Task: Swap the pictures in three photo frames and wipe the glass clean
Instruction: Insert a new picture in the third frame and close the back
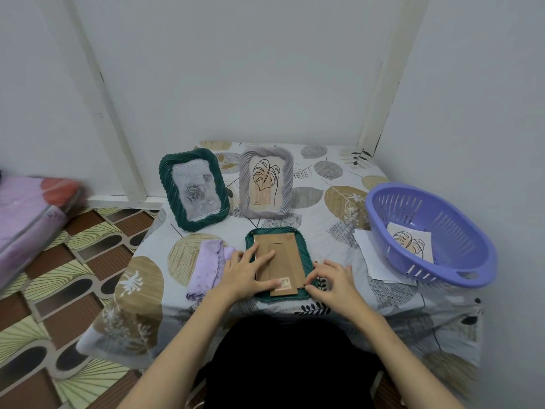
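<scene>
We see two bare hands on a dark green twisted-rim photo frame (pixel 305 255) lying face down at the near middle of the leaf-print tablecloth (pixel 348 172). Left hand (pixel 246 271) lies flat with straight fingers pressing on the brown cardboard backing board (pixel 290 255), nothing gripped. Right hand (pixel 331 278) sits at the frame's near right corner, fingers curled, fingertips pinching at the backing's corner edge; whether it truly grasps the board or a tab we cannot tell. A narrow brown cardboard stand strip (pixel 284 268) with a barcode sticker runs down the backing between the two hands.

Just left of the left hand, touching its outer edge: a folded lilac cleaning cloth (pixel 206 265). Right of the right hand, apart from it: white paper sheets (pixel 374 255) partly under a lavender slotted plastic basket (pixel 433 231), with a leaf line-drawing print (pixel 411 242) inside the basket.

Beyond the hands, two frames stand upright: a second dark green twisted-rim frame (pixel 194 188) with a grey rose picture behind the left hand, and a pale grey twisted-rim frame (pixel 267 183) with a leaf line-drawing straight behind the grip. Far left, off the table: a blurred pink bundle (pixel 32 219) on patterned floor tiles (pixel 73 276). White wall (pixel 250 69) behind.
</scene>
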The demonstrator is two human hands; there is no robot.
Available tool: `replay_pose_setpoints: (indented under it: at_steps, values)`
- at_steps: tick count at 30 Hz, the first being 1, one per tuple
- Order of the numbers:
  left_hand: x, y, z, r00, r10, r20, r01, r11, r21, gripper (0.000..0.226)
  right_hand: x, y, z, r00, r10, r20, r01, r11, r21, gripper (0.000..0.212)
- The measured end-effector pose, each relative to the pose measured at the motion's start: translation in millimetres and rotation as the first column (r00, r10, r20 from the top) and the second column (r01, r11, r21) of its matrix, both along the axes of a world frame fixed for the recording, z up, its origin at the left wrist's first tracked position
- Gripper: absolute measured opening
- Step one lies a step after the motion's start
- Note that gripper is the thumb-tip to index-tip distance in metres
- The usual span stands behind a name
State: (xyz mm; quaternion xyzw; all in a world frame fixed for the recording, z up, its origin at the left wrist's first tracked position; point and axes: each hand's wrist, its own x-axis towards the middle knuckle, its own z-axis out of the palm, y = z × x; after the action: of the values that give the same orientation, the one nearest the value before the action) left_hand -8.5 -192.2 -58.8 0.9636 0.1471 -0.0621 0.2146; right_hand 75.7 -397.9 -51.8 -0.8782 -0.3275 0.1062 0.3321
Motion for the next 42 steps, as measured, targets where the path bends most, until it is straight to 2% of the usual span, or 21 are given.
replay_pose_setpoints:
  at_steps: [2,4,7,9,12,14,16,19,22,25,28,31,35,38,42]
  values:
    - [0.3,-0.4,0.4,1.000,0.001,0.000,-0.001,1.000,-0.002,0.073,0.8,2.0,4.1,1.000,0.015,-0.001,-0.015,0.999,-0.039,0.038]
    - [1.8,0.5,2.0,1.000,0.004,-0.006,-0.004,1.000,-0.002,0.073,0.6,6.8,9.7,1.000,-0.006,0.001,0.006,0.997,-0.083,0.015]
    - [2.2,0.3,1.6,1.000,0.006,0.008,-0.006,1.000,0.016,0.073,-0.8,23.5,8.7,0.998,0.057,0.034,-0.048,0.978,-0.205,0.036]
    - [2.7,0.8,-0.8,1.000,0.004,0.016,-0.004,1.000,0.023,0.073,-4.3,31.9,7.9,0.997,0.076,0.031,-0.066,0.966,-0.251,0.036]
    - [1.8,3.2,-0.4,0.999,0.000,0.034,0.001,1.000,-0.017,0.069,-1.7,31.4,3.0,0.999,0.046,-0.027,-0.051,0.972,-0.230,0.034]
    - [-6.0,2.6,-0.6,0.990,0.032,0.137,-0.013,0.991,-0.134,0.072,-0.6,29.6,0.0,0.998,0.044,-0.037,-0.051,0.975,-0.216,0.034]
    - [-21.9,-3.4,-0.4,0.955,0.092,0.283,-0.028,0.974,-0.224,0.090,-1.2,29.0,-4.2,0.998,0.053,-0.016,-0.055,0.976,-0.212,0.034]
    - [-45.8,-13.7,-5.8,0.917,0.088,0.389,-0.037,0.990,-0.137,0.105,-7.3,31.7,-13.9,0.999,0.041,0.018,-0.036,0.977,-0.210,0.041]
    - [-53.4,-16.0,-13.7,0.910,0.102,0.402,-0.076,0.994,-0.082,0.090,-16.2,34.2,-19.1,0.997,0.025,0.079,-0.005,0.968,-0.249,0.058]
    - [-51.0,-14.2,-20.0,0.899,0.113,0.423,-0.106,0.994,-0.040,0.095,-20.1,36.5,-18.6,0.996,-0.011,0.091,0.034,0.966,-0.256,0.049]
    - [-52.0,-15.7,-22.1,0.916,0.123,0.382,-0.143,0.990,0.023,0.102,-24.0,38.7,-17.4,0.995,-0.044,0.086,0.064,0.966,-0.251,0.057]
    - [-56.1,-22.5,-23.3,0.920,0.160,0.357,-0.213,0.971,0.113,0.083,-25.1,38.9,-17.1,0.995,-0.058,0.082,0.077,0.966,-0.245,0.060]
    - [-54.7,-26.1,-27.7,0.875,0.210,0.437,-0.306,0.938,0.162,0.057,-24.8,38.7,-18.0,0.994,-0.050,0.092,0.072,0.968,-0.242,0.049]
    - [-51.9,-28.9,-28.0,0.849,0.247,0.467,-0.330,0.938,0.103,0.054,-24.1,38.7,-19.0,0.994,-0.054,0.094,0.074,0.971,-0.227,0.045]
    - [-48.7,-29.8,-33.7,0.807,0.336,0.486,-0.357,0.933,-0.053,0.049,-24.0,38.9,-18.6,0.995,-0.052,0.091,0.071,0.972,-0.226,0.045]
